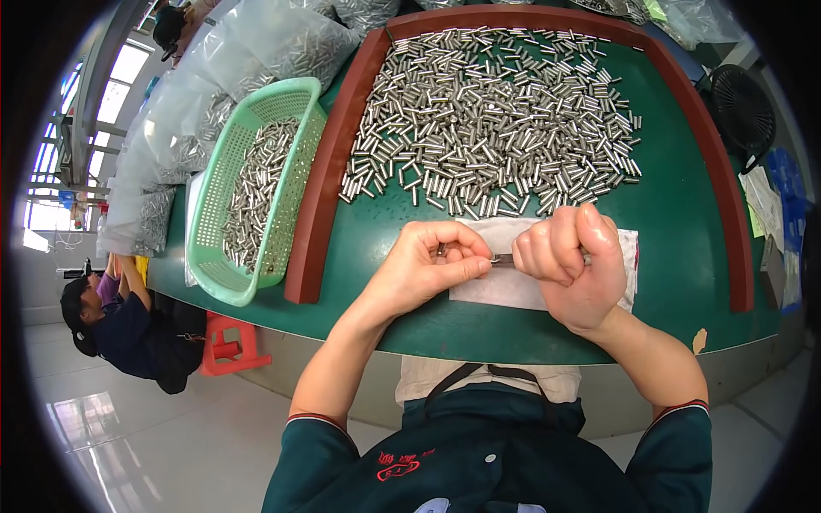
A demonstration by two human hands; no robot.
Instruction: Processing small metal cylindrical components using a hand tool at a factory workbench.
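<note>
Over a white cloth (496, 289), my two hands meet near the front edge of the green table (402, 329). My left hand (428, 265) is closed, thumb and forefinger pinching a small shiny metal pin, mostly hidden by the fingertips. Its other fingers are curled, and a bit of metal shows among them. A fist is what my right hand (571, 267) makes, wrapped round a thin metal tool (505, 261) whose tip reaches the left fingertips. The tool's exact kind is hidden by the fist. Just beyond the hands spreads a large pile of short metal pins (496, 120).
A dark red wooden frame (318, 205) borders the pile. Left of it stands a green plastic basket (209, 265) holding more pins. Clear bags of pins (248, 60) line the far left. A black fan (742, 107) is at right. Another person (120, 333) works at the left, beside a red stool (235, 346).
</note>
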